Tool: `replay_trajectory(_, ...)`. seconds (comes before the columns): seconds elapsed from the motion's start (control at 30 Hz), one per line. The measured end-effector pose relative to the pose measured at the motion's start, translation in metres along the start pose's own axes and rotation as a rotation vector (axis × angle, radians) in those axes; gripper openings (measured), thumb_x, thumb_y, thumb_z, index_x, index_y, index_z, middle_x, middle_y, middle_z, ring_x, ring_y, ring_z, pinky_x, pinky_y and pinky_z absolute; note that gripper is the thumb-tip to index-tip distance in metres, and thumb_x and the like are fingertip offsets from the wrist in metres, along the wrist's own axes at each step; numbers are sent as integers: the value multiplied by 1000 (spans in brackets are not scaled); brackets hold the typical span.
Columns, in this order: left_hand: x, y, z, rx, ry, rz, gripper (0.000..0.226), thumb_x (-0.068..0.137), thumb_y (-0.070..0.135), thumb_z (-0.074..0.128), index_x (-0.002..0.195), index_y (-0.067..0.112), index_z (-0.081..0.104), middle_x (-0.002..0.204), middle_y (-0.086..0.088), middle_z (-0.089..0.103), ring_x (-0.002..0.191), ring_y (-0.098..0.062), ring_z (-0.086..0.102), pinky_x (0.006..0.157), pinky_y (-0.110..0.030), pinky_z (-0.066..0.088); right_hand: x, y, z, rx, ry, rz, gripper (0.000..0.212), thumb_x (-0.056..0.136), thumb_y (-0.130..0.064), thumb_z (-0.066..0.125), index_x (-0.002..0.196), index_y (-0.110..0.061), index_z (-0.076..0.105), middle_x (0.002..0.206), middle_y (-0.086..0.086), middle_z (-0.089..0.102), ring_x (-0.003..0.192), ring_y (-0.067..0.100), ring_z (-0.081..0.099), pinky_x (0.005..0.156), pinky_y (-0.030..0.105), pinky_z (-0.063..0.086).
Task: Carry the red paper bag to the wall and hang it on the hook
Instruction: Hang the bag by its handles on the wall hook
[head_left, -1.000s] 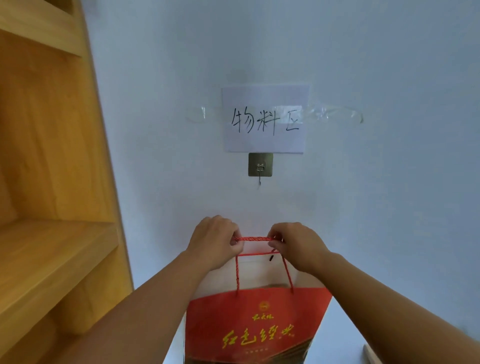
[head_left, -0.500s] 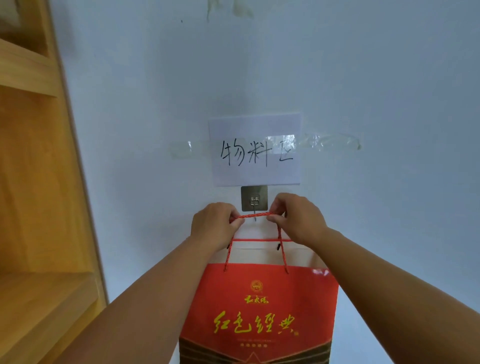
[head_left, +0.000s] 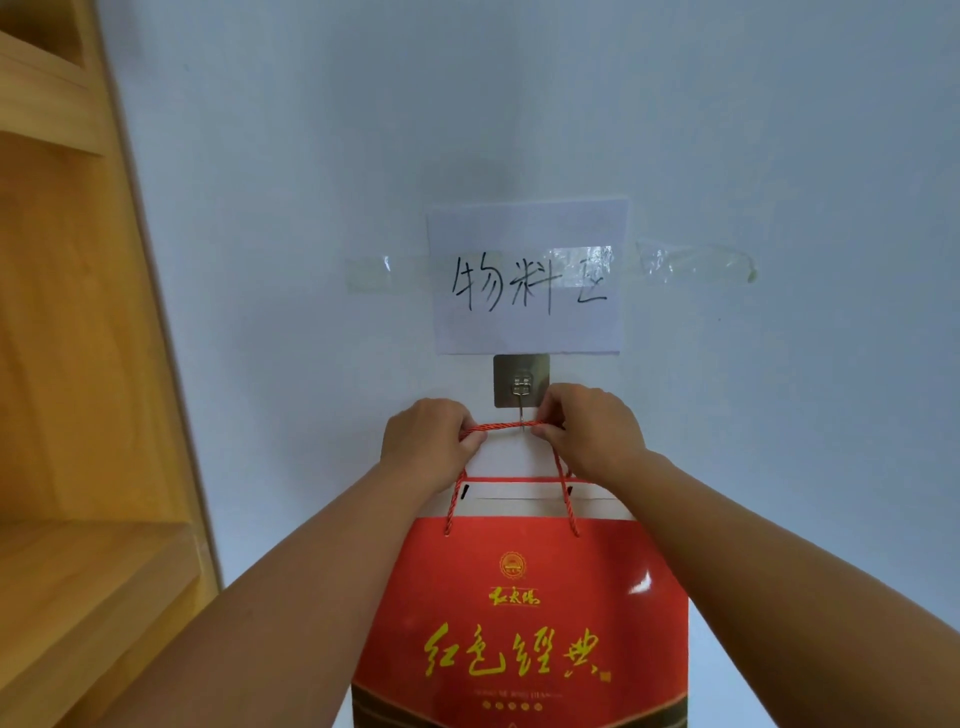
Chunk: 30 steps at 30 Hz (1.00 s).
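Raised since a moment ago, the red paper bag (head_left: 519, 618) hangs under the hook (head_left: 521, 389) (handle cord at its prong), left hand (head_left: 426, 441) and right hand (head_left: 589, 431) both pinching the cord

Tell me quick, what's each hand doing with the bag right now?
Left hand: closed, pinching the red rope handle of the red paper bag.
Right hand: closed, pinching the same handle beside the hook.

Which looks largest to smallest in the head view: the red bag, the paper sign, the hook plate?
1. Red bag, largest, though it is cut off at the bottom edge and nearest the camera.
2. Paper sign.
3. Hook plate, clearly smallest.
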<state>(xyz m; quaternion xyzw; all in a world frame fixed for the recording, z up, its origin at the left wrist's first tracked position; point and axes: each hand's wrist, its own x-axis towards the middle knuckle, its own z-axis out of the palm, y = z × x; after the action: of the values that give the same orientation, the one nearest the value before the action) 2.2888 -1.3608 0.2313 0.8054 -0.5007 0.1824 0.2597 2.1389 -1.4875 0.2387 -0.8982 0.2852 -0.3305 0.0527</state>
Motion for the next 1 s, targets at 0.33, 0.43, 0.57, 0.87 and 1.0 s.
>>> replay_trajectory(0.33,-21,0,39,58,-3,55,47,98,52,48,69,20,67,67,3,61,66,-14,55,56,-33,41,-15,4,25,-42,24,-24,13,94,-31,66,88,-22,58,83,0,72,72,20,62,83,34,48)
replay_trajectory(0.43,-29,-6,48,20,-38,74,49,99,53,43,71,21,66,68,3,59,63,-12,54,60,-33,51,-18,6,31,-16,62,-59,22,95,-30,66,82,-26,49,70,-5,62,60,16,53,82,35,48)
replay_trajectory(0.57,-33,-9,50,32,-31,81,46,99,55,44,74,22,64,71,3,58,63,-12,53,55,-24,42,-21,8,36,-38,94,-89,22,96,-32,64,82,-25,50,64,-9,56,55,14,50,82,38,49)
replay_trajectory(0.87,-80,9,31,-61,208,102,39,100,53,42,112,23,65,102,4,65,90,-12,57,76,-31,52,-43,4,30,-100,153,-64,42,103,-48,39,84,-18,61,76,-1,67,66,22,61,77,40,45)
replay_trajectory(1.0,-198,26,64,-203,201,299,27,95,41,56,115,26,65,109,9,69,100,-6,59,88,-27,54,-57,11,17,-170,243,-39,41,103,-42,37,80,-16,58,75,4,68,67,29,61,74,42,41)
